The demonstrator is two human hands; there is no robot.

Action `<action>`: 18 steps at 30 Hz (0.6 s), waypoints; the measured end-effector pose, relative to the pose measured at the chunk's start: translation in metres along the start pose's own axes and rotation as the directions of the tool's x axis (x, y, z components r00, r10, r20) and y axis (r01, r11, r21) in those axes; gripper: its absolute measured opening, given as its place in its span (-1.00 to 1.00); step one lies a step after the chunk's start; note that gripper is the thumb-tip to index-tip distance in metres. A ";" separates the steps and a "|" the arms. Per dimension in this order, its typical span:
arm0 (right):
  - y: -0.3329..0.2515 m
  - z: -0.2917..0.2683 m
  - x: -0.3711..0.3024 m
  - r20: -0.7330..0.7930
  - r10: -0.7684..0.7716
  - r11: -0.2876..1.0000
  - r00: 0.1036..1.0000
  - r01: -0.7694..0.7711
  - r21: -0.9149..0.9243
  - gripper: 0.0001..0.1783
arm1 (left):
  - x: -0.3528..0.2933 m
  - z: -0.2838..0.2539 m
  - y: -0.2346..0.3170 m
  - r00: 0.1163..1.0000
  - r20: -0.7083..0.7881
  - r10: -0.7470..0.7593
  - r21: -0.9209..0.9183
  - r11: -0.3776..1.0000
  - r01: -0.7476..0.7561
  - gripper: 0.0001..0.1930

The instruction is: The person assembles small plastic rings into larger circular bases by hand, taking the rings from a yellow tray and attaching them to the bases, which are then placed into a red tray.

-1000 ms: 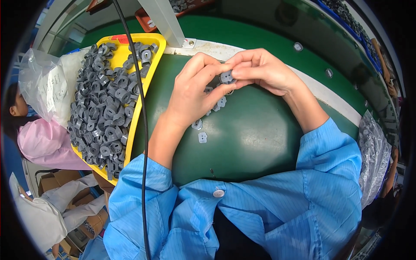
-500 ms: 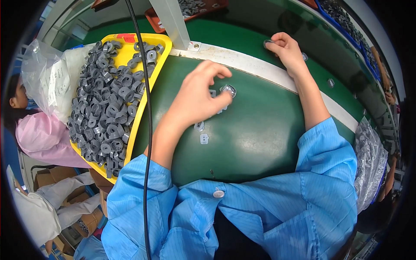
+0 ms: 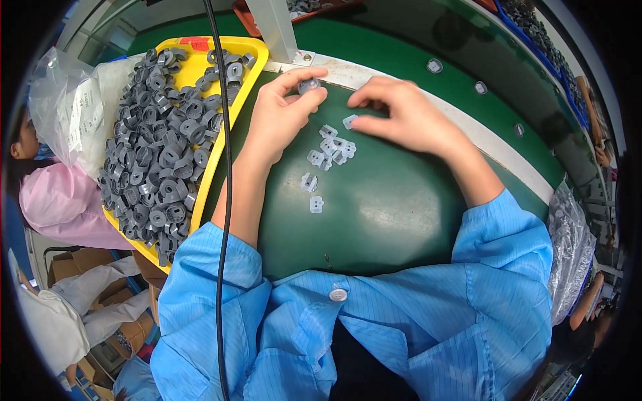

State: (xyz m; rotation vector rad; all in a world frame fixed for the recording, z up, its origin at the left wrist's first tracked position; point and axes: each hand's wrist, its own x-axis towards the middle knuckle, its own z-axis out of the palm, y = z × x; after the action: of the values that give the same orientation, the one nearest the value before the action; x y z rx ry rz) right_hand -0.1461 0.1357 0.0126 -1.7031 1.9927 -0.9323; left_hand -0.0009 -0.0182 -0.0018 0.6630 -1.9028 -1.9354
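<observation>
Well, L hand (image 3: pixel 273 120) pinches grey pc (image 3: pixel 308 85) in fingers (image 3: pixel 291 79), R hand (image 3: pixel 413 119) at clear tab (image 3: pixel 349 121), grip unclear; bag label (image 3: pixel 81 120) illegible.

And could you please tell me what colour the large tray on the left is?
The tray is yellow, seen best in the head view.

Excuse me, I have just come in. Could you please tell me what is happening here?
A person's left hand holds a small round grey part between thumb and fingers. The right hand reaches over the green work surface, its thumb at a small pale plate; a firm grip is not clear. More pale plates lie loosely nearby. At left stands a yellow tray full of grey pieces.
</observation>
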 end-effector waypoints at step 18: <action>-0.001 0.006 0.000 -0.135 0.340 0.718 0.931 -0.165 0.676 -0.85 | -0.004 0.027 -0.011 0.907 -0.056 0.417 0.417 0.835 -0.358 -0.66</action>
State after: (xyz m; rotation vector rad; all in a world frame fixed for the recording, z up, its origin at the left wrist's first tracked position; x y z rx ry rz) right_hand -0.1409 0.1339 0.0091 -0.9212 1.6660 -1.5682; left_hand -0.0118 0.0065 -0.0122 0.4549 -2.1558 -1.2277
